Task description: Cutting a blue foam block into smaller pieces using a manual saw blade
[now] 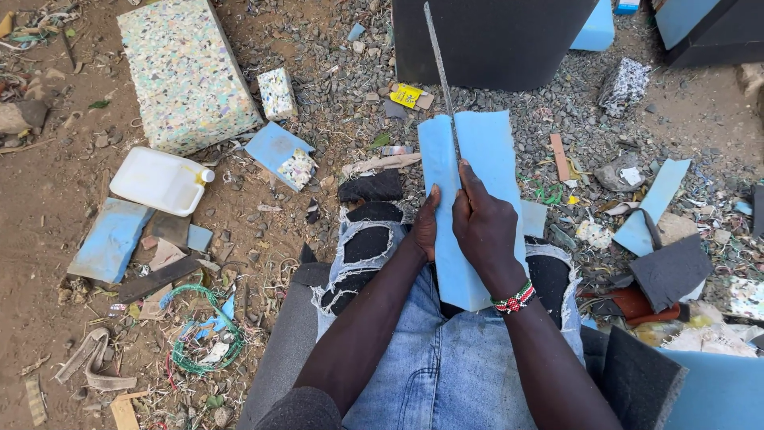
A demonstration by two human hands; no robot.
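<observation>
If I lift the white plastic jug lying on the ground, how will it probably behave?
The white plastic jug probably feels stiff, since its flat walls hold their shape. It may be light for its size, though its contents cannot be seen. Its boxy form, lying on its side on the dirt, looks unlikely to roll.

Outdoor foam-cutting yard: gravel ground [509, 111], scattered foam offcuts [280, 154].

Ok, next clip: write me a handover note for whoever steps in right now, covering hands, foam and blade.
Left hand: steadies the left edge of the blue foam slab, which stands on the lap.
Right hand: grip closed on the long thin blade, which runs along the slab's middle and points away from the body.
Done: a slit shows in the slab's upper part, by the blade.
Left: the lower part, hidden behind the hands, cannot be judged.
Nearby: white jerrycan and speckled foam block on the ground at left.
</observation>
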